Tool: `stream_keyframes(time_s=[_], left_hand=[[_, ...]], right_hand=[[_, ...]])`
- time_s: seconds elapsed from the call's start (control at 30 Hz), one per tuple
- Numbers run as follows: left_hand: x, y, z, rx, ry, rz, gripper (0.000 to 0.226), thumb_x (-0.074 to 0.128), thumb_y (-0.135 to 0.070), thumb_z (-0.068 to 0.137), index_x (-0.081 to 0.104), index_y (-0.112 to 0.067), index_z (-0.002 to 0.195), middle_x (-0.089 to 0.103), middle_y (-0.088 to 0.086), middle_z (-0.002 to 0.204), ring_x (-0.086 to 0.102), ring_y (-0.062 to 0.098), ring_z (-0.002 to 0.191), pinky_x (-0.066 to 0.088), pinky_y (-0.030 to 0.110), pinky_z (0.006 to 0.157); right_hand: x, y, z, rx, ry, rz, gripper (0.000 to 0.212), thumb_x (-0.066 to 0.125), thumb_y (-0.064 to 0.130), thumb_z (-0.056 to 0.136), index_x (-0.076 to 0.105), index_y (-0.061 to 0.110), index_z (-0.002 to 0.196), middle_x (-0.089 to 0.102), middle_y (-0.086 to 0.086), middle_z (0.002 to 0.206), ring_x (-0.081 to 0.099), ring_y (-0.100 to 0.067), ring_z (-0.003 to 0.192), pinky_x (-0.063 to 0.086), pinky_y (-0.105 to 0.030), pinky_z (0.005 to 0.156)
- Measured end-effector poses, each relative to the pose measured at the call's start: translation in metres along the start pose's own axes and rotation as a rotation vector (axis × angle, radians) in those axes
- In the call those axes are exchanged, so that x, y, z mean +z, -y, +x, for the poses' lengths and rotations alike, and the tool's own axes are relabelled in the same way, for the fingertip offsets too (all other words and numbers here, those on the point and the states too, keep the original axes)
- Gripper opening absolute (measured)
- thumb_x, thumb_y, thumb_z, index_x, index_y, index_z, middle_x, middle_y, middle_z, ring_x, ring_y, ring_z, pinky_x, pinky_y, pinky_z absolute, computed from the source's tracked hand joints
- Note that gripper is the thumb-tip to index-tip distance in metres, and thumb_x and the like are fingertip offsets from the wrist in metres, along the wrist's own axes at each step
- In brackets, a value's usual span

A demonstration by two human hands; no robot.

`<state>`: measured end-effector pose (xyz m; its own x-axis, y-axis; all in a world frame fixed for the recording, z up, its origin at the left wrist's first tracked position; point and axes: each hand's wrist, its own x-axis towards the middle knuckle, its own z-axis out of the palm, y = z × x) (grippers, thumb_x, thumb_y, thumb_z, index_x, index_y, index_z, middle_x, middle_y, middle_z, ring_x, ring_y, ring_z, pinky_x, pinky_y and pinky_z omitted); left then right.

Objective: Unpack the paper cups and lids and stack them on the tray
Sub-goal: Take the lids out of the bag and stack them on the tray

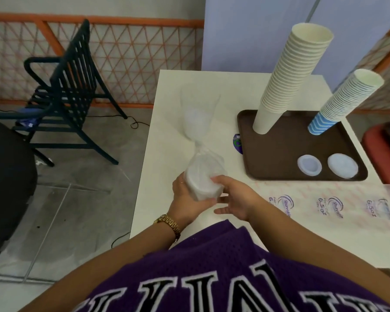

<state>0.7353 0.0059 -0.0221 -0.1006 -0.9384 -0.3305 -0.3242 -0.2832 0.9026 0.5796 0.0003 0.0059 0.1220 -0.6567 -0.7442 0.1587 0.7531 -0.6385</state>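
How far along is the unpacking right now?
Done: cream cup stack and blue cup stack stand on the tray, beside two lids. In hand: left hand grips a bagged lid stack, right hand touching it. Left: unbagging and stacking those.

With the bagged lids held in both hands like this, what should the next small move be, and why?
Probably open the bag of lids: its neck is still twisted shut. The left hand grips the bag while the right hand touches it, and the tray shows only two lids.

left hand (185, 199) grips bagged lids (204, 182) | right hand (234, 199) touches bag | two cup stacks on tray (279, 172)
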Motion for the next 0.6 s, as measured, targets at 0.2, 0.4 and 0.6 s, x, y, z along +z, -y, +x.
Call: stream_keyframes(time_s=[0.2,0.4,0.6], left_hand=[[-0.005,-0.001,0.005,-0.022,-0.031,0.036,0.097,0.088,-0.025,0.067,0.023,-0.024,0.139,0.024,-0.007,0.128,0.04,0.012,0.118,0.041,0.027,0.099],[0.001,-0.006,0.003,-0.02,-0.097,0.055,0.099,0.089,-0.031,0.065,0.024,-0.026,0.14,0.025,-0.008,0.126,0.04,0.013,0.118,0.043,0.031,0.101],[0.007,-0.003,0.008,0.008,-0.122,0.133,0.103,0.09,-0.032,0.063,0.024,-0.024,0.142,0.023,-0.006,0.132,0.038,0.018,0.126,0.043,0.03,0.101]], right_hand=[[-0.004,0.034,-0.016,-0.641,-0.3,-0.447,0.041,0.069,0.023,0.088,0.052,0.031,0.124,0.045,0.01,0.137,0.044,-0.011,0.126,0.039,-0.029,0.1],[-0.004,0.056,-0.03,-1.081,-0.374,-1.089,0.036,0.07,0.05,0.082,0.064,0.028,0.111,0.041,0.006,0.146,0.032,-0.013,0.136,0.028,-0.035,0.109],[-0.018,0.074,-0.04,-0.978,-0.284,-1.06,0.004,0.067,0.025,0.089,0.069,0.025,0.085,0.043,0.01,0.143,0.03,-0.016,0.137,0.028,-0.046,0.113]])
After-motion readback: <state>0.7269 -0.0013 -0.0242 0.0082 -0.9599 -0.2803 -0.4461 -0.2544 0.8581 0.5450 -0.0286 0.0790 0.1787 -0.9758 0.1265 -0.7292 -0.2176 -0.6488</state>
